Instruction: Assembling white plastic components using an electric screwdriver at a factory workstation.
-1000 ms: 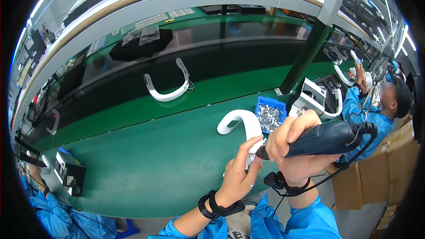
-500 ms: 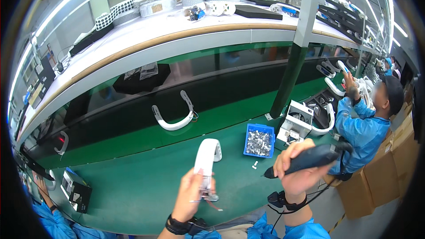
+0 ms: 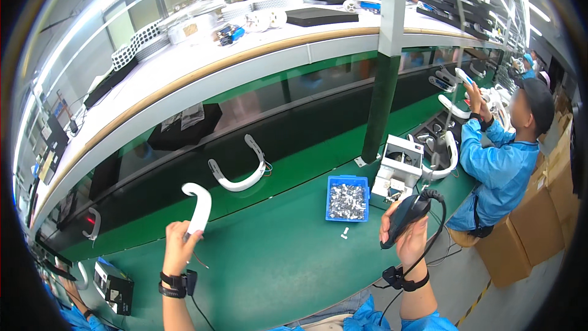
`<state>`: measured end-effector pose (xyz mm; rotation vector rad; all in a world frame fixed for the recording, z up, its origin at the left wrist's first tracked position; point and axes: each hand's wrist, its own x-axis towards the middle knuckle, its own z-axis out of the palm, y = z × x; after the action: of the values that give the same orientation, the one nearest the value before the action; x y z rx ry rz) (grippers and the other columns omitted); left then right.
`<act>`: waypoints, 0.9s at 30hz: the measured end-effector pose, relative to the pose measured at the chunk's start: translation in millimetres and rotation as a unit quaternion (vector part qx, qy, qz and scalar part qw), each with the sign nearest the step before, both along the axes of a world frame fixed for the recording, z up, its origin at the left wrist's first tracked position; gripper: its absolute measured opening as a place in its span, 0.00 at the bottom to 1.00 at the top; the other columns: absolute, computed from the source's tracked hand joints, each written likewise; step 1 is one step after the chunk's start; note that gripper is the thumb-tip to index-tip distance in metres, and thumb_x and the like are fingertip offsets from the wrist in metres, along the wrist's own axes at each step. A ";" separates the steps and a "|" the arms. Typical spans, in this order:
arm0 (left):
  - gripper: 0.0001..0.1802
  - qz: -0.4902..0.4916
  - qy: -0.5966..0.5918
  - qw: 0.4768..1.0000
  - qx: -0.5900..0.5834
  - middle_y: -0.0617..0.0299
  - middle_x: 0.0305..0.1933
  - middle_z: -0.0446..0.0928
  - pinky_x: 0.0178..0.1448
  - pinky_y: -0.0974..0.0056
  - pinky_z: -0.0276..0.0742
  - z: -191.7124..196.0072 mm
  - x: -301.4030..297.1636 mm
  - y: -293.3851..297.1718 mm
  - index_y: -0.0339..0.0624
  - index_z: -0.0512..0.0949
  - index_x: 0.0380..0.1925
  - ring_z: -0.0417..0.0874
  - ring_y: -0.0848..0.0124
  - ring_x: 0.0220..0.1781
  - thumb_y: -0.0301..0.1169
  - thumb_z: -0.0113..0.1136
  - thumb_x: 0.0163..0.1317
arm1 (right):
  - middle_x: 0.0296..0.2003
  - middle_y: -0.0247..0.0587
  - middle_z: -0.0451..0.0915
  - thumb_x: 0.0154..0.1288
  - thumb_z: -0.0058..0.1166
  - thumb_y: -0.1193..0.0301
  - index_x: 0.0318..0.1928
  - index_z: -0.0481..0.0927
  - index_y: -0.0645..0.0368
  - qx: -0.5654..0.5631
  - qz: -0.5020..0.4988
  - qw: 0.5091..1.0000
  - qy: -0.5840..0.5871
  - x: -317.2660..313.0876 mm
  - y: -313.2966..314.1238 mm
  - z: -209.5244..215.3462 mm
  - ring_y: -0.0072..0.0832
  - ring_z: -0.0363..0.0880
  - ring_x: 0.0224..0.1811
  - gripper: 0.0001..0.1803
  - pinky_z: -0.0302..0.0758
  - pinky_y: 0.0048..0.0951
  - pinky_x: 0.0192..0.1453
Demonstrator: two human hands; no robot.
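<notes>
Left hand (image 3: 179, 245) is gripping a white band (image 3: 201, 208), right hand (image 3: 413, 239) a black tool (image 3: 404, 216); green surface (image 3: 263, 270) is carrying a blue bin (image 3: 348, 179); white shelf (image 3: 190, 61) is spanning the far side.

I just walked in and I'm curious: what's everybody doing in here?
One person's left grip holds a curved white piece, and the right grip holds a dark corded tool, well apart from that piece. Between the two, but farther back, a white U-shaped part lies on its own. A blue bin full of small parts sits on the green table. Over on the right, a co-worker in blue is busy too.
</notes>
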<state>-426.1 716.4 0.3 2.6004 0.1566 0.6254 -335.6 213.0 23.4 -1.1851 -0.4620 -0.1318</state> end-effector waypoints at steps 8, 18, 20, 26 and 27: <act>0.13 0.113 -0.010 0.979 0.172 0.61 0.45 0.85 0.77 0.40 0.62 -65.4 29.5 115.4 0.46 0.87 0.40 0.81 0.56 0.58 0.30 0.77 0.54 | 0.37 0.41 0.80 0.70 0.49 0.27 0.56 0.76 0.67 -0.063 -0.044 0.997 -0.005 3.4 -2.5 -11.2 0.26 0.80 0.33 0.49 0.77 0.27 0.39; 0.15 0.103 -0.087 0.991 -0.017 0.51 0.57 0.81 0.69 0.50 0.72 -71.1 29.4 37.2 0.39 0.80 0.56 0.78 0.49 0.62 0.23 0.61 0.69 | 0.45 0.39 0.84 0.72 0.63 0.75 0.60 0.75 0.66 -0.190 -0.070 0.979 0.015 15.3 -2.1 -55.9 0.24 0.83 0.47 0.20 0.78 0.29 0.57; 0.13 0.043 -0.106 0.989 -0.096 0.52 0.54 0.84 0.68 0.56 0.74 -70.5 26.1 -0.1 0.36 0.81 0.54 0.83 0.57 0.59 0.22 0.60 0.71 | 0.43 0.40 0.84 0.71 0.63 0.76 0.56 0.78 0.67 -0.215 -0.059 0.975 0.019 19.3 1.4 -64.7 0.25 0.84 0.45 0.16 0.80 0.29 0.53; 0.11 -0.099 -0.052 0.970 -0.214 0.54 0.49 0.85 0.62 0.59 0.80 -61.7 23.7 -130.5 0.35 0.83 0.50 0.86 0.61 0.54 0.21 0.60 0.70 | 0.38 0.39 0.83 0.69 0.65 0.76 0.53 0.83 0.64 -0.408 -0.045 0.912 0.006 18.7 5.7 -72.8 0.24 0.83 0.36 0.13 0.80 0.27 0.41; 0.11 -0.127 -0.053 0.967 -0.213 0.54 0.49 0.85 0.61 0.59 0.80 -64.2 23.7 -144.0 0.35 0.84 0.50 0.87 0.60 0.53 0.21 0.60 0.69 | 0.38 0.38 0.82 0.68 0.65 0.76 0.53 0.84 0.62 -0.462 -0.037 0.886 0.023 17.2 6.2 -70.8 0.23 0.82 0.36 0.14 0.79 0.28 0.40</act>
<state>-402.3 572.4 -63.8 2.1222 -0.0706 0.5640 -318.3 219.2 -47.5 -2.1426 -0.4447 0.0688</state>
